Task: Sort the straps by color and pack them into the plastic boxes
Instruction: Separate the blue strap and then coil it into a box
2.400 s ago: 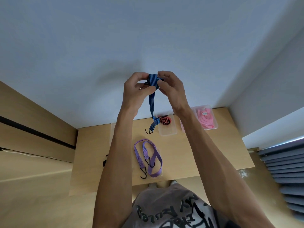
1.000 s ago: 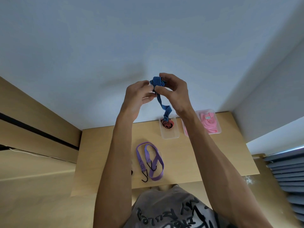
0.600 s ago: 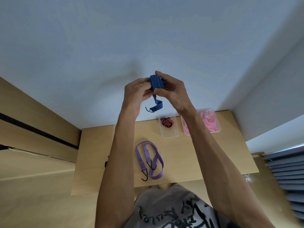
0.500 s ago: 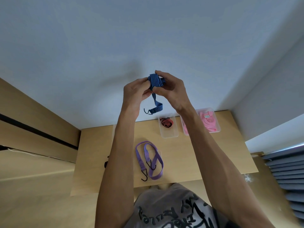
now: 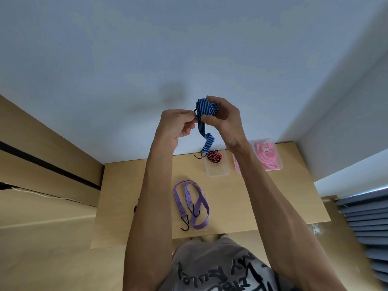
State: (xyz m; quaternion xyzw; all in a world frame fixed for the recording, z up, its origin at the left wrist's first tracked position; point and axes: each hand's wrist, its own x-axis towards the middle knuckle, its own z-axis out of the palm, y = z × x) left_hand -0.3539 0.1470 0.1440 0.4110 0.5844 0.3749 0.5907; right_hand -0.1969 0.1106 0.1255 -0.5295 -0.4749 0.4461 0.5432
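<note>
Unwound since half a second ago, blue strap (image 5: 205, 124) tail hangs longer below my hands, right hand (image 5: 223, 120) gripping the coil, left hand (image 5: 177, 124) pinching its hook; rolling unfinished, not boxed yet.

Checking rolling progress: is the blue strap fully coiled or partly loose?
Partly loose: the blue strap is bunched in the right hand, its hooked tail hanging free.
</note>
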